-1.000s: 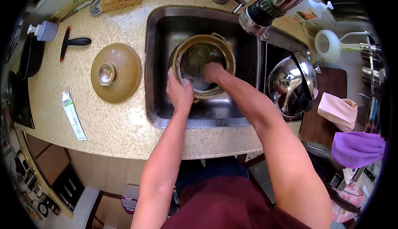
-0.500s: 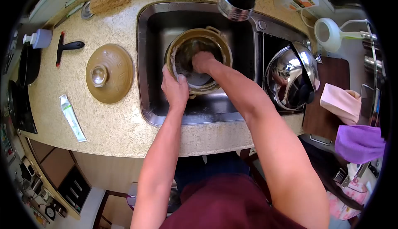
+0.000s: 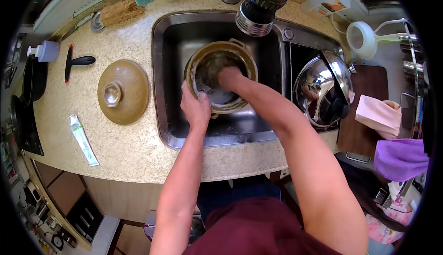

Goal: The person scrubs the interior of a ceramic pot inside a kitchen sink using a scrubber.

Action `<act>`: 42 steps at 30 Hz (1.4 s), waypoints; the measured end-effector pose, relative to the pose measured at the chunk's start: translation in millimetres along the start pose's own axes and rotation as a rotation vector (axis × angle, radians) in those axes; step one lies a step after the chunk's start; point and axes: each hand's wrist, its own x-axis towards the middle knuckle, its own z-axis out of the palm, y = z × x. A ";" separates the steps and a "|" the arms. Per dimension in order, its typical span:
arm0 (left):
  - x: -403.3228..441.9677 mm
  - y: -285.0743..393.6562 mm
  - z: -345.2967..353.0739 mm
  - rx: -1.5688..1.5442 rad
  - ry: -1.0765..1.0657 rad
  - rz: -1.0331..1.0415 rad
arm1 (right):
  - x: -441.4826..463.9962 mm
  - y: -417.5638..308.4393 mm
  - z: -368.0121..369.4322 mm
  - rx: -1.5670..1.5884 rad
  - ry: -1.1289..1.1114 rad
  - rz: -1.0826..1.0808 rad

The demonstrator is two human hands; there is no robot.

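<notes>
A brown clay pot [image 3: 252, 65] with small looped handles sits in the metal sink [image 3: 180, 141], and foamy liquid shows inside it. My left hand [image 3: 195, 107] grips the pot's rim at the lower left, thumb on the inside and fingers around the outer wall. Down inside the pot is my right hand [image 3: 228, 77]; its fingers are hidden by blur and murky water, so what they hold cannot be made out. The matching brown lid [image 3: 131, 91] with a round knob lies on the counter left of the sink.
The faucet head [image 3: 254, 20] hangs over the sink's back edge. To the right are a shiny metal lid [image 3: 318, 86], a brown board [image 3: 364, 116] and a purple cloth [image 3: 400, 159]. A black squeegee [image 3: 80, 61] and a white tube [image 3: 84, 139] lie on the left counter.
My right hand has shifted about inside the pot, while my left hand keeps its hold on the rim. The camera view has moved slightly.
</notes>
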 end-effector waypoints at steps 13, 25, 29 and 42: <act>-8.9 -9.9 -1.1 -0.002 -0.020 0.010 | 0.2 -4.2 28.3 0.061 -0.039 0.067; 1.1 -6.7 3.5 0.038 0.015 0.038 | -3.0 -6.2 31.1 -0.210 0.166 0.143; 5.6 -6.5 6.7 0.004 -0.008 0.026 | 8.1 3.1 0.2 -0.129 -0.089 -0.014; 2.8 -3.3 2.9 -0.006 -0.003 0.040 | -5.7 -7.8 22.9 0.076 0.031 0.206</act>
